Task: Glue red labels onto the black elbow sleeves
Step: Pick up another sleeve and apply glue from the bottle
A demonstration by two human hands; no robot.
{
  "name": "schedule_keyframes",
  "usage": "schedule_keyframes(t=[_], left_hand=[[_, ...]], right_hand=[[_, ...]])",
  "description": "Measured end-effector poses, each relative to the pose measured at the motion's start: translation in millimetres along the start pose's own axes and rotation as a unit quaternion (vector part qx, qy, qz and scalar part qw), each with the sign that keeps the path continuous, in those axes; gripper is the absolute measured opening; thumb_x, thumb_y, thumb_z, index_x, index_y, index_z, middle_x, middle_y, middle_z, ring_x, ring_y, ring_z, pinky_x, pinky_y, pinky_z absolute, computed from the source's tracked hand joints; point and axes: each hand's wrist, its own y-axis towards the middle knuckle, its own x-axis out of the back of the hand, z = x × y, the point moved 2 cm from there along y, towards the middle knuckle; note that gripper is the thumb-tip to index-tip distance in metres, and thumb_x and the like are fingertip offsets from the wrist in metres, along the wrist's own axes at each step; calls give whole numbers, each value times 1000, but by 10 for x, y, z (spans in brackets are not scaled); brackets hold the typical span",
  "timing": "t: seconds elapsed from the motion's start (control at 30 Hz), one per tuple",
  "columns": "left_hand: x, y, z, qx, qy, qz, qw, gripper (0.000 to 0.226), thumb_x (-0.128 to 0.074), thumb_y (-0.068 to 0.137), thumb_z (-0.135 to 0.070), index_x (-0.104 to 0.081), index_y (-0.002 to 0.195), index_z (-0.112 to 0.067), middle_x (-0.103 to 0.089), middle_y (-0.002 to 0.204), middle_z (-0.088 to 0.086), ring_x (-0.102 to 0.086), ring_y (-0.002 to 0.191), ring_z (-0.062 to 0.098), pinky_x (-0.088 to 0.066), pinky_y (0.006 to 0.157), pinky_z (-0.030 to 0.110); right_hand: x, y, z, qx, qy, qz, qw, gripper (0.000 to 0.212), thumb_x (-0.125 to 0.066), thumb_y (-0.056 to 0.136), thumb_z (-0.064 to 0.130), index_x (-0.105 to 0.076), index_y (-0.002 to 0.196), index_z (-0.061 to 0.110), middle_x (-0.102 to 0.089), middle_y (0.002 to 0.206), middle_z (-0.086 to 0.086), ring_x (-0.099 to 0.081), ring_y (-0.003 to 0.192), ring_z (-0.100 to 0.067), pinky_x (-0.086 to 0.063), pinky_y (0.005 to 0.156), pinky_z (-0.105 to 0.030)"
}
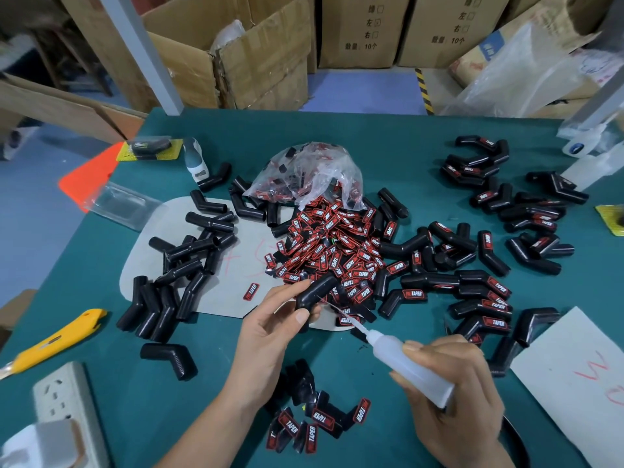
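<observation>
- The green table (422, 136) carries everything, and most of its middle is taken up by the heap of red labels (332, 246) spilling from a clear plastic bag (307, 170).
- Bare black sleeves (182, 265) lie jumbled to my left on a grey card (233, 298); sleeves already labelled (486, 298) are spread to my right, with more farther back.
- My left hand (270, 329) grips one bare elbow sleeve (315, 293) between thumb and curled fingers, lifted just above the near edge of the label heap, its bend turned up toward me.
- My right hand (456, 386) is wrapped round the glue bottle (412, 363), fingers closed on its body, the thin needle tip (341, 314) reaching up to the sleeve's side.
- I judge this to be the gluing step: a bead is going onto the sleeve and no label is on it yet.
- Next I need a free hand for a label, so the bottle must go down somewhere, or I pinch a label with spare fingers, then press it square onto the wet patch.
- The loose label (251, 292) on the card sits alone near my left hand and looks easiest to pick; the small cluster (317, 427) near me is close too.
- In the way: the heap lies right under the nozzle, so a drip could foul labels there.
- A yellow utility knife (57, 339) lies well off to my left, beside a power strip (64, 393), out of the working path.
</observation>
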Motion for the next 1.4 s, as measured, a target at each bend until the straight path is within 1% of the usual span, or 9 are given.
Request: schedule_keyframes(t=[0.1,0.23,0.33,0.57,0.67,0.8,0.93,1.1,1.4], left_hand=[[11,1,8,-1,5,-1,1000,44,-82,87,-25,-74,130,-15,-66,126,12,-73,109,37,-56,98,32],[2,-7,9,2,6,1,1000,48,-86,85,-30,-74,129,-16,-67,126,12,-73,110,37,-56,98,32],[14,-1,15,-1,5,-1,1000,43,-80,87,-23,-74,129,-15,-67,126,13,-73,110,37,-56,98,32],[16,-1,18,1,9,0,1000,44,-82,87,-25,-74,130,-15,-67,125,13,-73,109,37,-56,98,32],[8,-2,14,5,12,0,1000,52,-88,85,-35,-74,130,-16,-67,125,14,-73,110,38,-56,98,32],[9,0,18,2,7,0,1000,46,-83,88,-27,-73,131,-15,-67,127,14,-73,111,37,-55,99,32],[11,-1,19,5,7,5,1000,53,-87,85,-35,-73,132,-15,-67,129,14,-73,112,38,-55,99,32],[31,1,30,11,-2,1,1000,56,-88,85,-37,-72,133,-15,-68,130,17,-73,109,36,-56,99,33],[31,-6,23,19,1,2,1000,56,-88,85,-40,-72,134,-17,-70,128,19,-74,110,35,-56,98,33]], right_hand=[[10,12,-12,2,-3,-2,1000,21,-66,103,27,-63,117,12,-58,102,3,-60,89,-8,-47,82,-20],[-12,-2,16,1,2,4,1000,19,-66,103,27,-64,116,14,-57,102,4,-58,88,-8,-46,86,-17],[9,25,8,0,-5,2,1000,20,-65,104,28,-62,116,12,-57,102,3,-58,87,-9,-46,83,-18],[-1,23,38,-4,2,6,1000,19,-65,104,28,-64,114,13,-57,101,4,-58,89,-6,-46,86,-16],[0,27,39,-4,0,7,1000,20,-65,104,29,-63,116,13,-57,101,3,-58,88,-7,-45,86,-15],[1,25,42,0,-5,5,1000,19,-64,104,28,-64,116,13,-56,100,3,-57,87,-9,-45,86,-15],[-8,23,56,-3,-7,7,1000,17,-63,104,27,-64,116,15,-56,99,3,-57,84,-11,-46,85,-16],[8,40,53,-2,-8,2,1000,20,-63,105,29,-63,115,12,-56,99,2,-58,89,-7,-46,88,-15],[10,41,62,-1,-11,-2,1000,19,-64,105,29,-63,115,13,-56,98,2,-58,85,-10,-47,84,-16]])
